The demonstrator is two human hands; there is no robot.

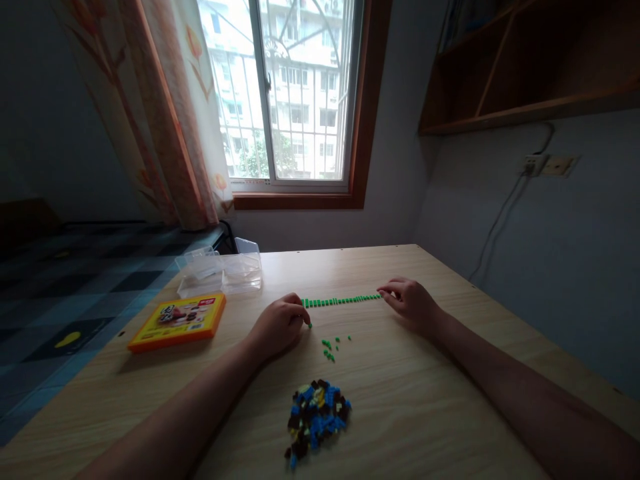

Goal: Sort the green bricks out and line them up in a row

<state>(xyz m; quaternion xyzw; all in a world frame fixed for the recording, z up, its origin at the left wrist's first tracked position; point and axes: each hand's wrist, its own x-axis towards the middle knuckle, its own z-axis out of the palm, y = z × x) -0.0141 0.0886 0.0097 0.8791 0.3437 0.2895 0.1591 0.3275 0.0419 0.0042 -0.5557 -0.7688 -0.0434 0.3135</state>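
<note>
A long row of small green building bricks [345, 300] runs across the table. At its right end, my right hand [410, 301] has thumb and forefinger pinched together at the last small green brick. My left hand [283, 323] rests by the row's left end with curled fingers. Its fingertips are on a single green brick [310, 325] lying just in front of the row; the thumb is mostly hidden. Several loose green bricks [327, 345] are scattered between my hands, nearer to me.
Closer to me lies a pile of blue, black and yellow bricks [317, 417]. On the left are a yellow-orange box [177, 322] and clear plastic trays [220, 272]. The wooden table [425, 400] meets a bed [100, 267] at left and a wall at right.
</note>
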